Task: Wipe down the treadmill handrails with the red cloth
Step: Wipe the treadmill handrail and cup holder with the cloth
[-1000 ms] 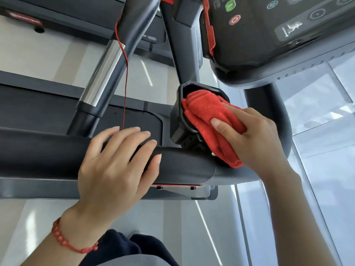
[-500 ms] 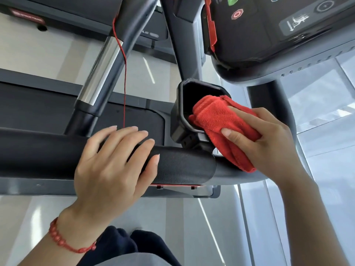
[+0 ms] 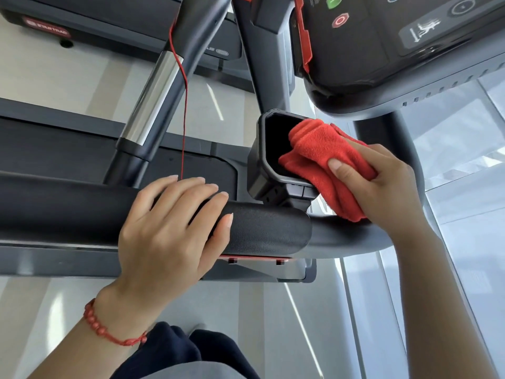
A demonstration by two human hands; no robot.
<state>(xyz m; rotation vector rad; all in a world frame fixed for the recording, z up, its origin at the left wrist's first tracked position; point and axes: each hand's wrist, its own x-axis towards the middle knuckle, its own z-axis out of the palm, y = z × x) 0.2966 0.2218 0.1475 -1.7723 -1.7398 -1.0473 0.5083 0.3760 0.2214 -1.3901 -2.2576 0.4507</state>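
The red cloth [image 3: 325, 157] is bunched into thick folds and held by the right hand [image 3: 382, 184], whose thumb [image 3: 344, 170] presses across the front of the bundle while the other fingers wrap behind it, out of sight. The upper fold of the cloth pushes into the right side of a black cup holder [image 3: 262, 165], lying over its rim; the lower fold hangs below the grip and touches the grey curved end of the handrail [image 3: 341, 239].

Left of that grip, the handrail's black padded sleeve [image 3: 267, 228] runs across the view. The left hand [image 3: 169, 231] rests on top of it with straight fingers draped over the far side, palm down, holding nothing. A red beaded bracelet [image 3: 109, 329] circles that wrist.

Above the cloth sits the treadmill console [image 3: 382, 45] with a green button [image 3: 334, 1] and a red button [image 3: 340, 21]. Further left, a thin red cord [image 3: 185, 105] hangs down beside a chrome-banded upright bar [image 3: 153, 94].
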